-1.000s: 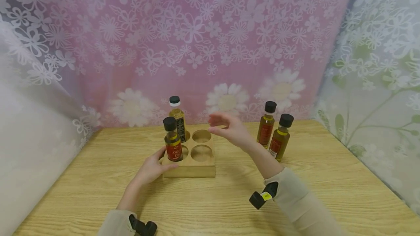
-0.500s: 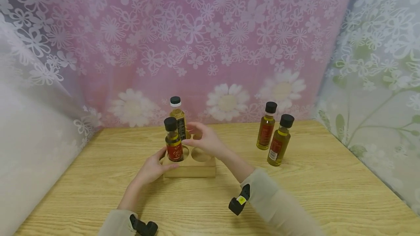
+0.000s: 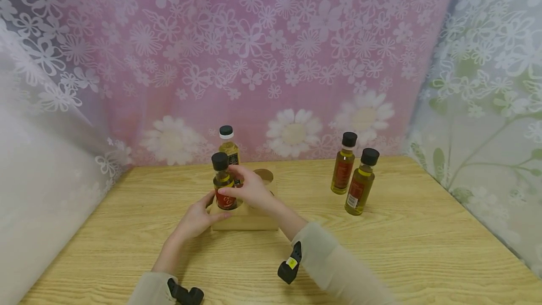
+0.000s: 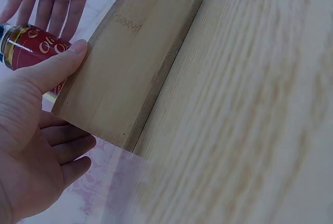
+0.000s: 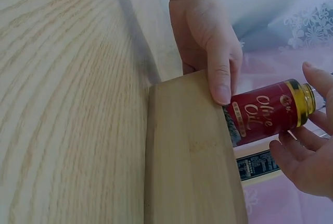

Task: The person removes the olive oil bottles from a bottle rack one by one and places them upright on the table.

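In the head view, a wooden bottle holder (image 3: 245, 222) with round holes stands on the table. A black-capped olive oil bottle with a red label (image 3: 225, 196) stands upright in its front left hole. My left hand (image 3: 195, 218) grips the holder's left front corner, thumb over the top edge beside that bottle. My right hand (image 3: 251, 193) reaches around the same bottle, thumb in front and fingers behind. In the right wrist view, the right thumb and fingers (image 5: 299, 151) are spread about the bottle's upper part (image 5: 268, 110), the thumb apart from the glass.
Behind it, a pale oil bottle with a dark label (image 3: 228, 147) stands in the back left hole. Two more red-labelled bottles, one farther back (image 3: 343, 166) and one nearer (image 3: 361, 185), stand on the table (image 3: 415, 229) at right. Floral curtains (image 3: 271, 60) surround the table.
My right hand has moved left and slightly down, from over the holder's right side to the front left bottle. My left hand and the bottles have stayed in place.
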Available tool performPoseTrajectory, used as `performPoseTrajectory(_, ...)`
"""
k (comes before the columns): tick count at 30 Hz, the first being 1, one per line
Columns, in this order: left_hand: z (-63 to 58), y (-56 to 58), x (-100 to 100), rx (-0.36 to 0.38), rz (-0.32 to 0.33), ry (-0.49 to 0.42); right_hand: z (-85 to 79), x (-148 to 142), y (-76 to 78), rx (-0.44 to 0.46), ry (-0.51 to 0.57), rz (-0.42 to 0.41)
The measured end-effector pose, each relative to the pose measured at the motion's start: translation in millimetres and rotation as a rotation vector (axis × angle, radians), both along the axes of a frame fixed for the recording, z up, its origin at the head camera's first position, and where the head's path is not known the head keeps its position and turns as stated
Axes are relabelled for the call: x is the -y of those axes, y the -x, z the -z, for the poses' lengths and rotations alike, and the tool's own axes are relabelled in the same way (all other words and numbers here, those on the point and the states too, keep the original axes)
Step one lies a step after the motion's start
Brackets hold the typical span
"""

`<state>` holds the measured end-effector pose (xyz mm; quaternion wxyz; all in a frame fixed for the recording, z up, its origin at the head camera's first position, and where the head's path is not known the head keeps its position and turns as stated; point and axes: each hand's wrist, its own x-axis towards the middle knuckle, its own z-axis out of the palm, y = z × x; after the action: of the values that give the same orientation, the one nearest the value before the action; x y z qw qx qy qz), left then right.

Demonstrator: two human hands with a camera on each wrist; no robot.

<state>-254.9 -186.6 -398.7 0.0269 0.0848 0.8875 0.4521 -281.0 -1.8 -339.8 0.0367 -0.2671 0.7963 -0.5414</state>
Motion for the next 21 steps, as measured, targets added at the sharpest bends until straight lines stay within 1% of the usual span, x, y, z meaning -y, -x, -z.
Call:
performPoseTrajectory(4,-0.1,0.1,0.3,-0.002,0.001,0.008,3.7,5.7,0.7,-0.004,0.003,0.038)
performPoseTrajectory(10,-0.1,0.4,0.7,-0.008,0.006,0.007,7.1,9.2,3.6,-0.047,-0.013,0.084)
performPoseTrajectory(13,-0.5,0.2,0.7,-0.007,0.007,0.004,8.0,10.0,4.6,-0.096,-0.042,0.093)
performPoseTrajectory(18,-1.4,-0.8,0.3,-0.004,0.009,0.007,8.9,8.5,3.3,-0.211,-0.097,0.118)
performPoseTrajectory(21,-1.1,-0.4,-0.2,-0.003,0.007,0.006,8.5,6.5,1.6,-0.23,-0.088,0.128)
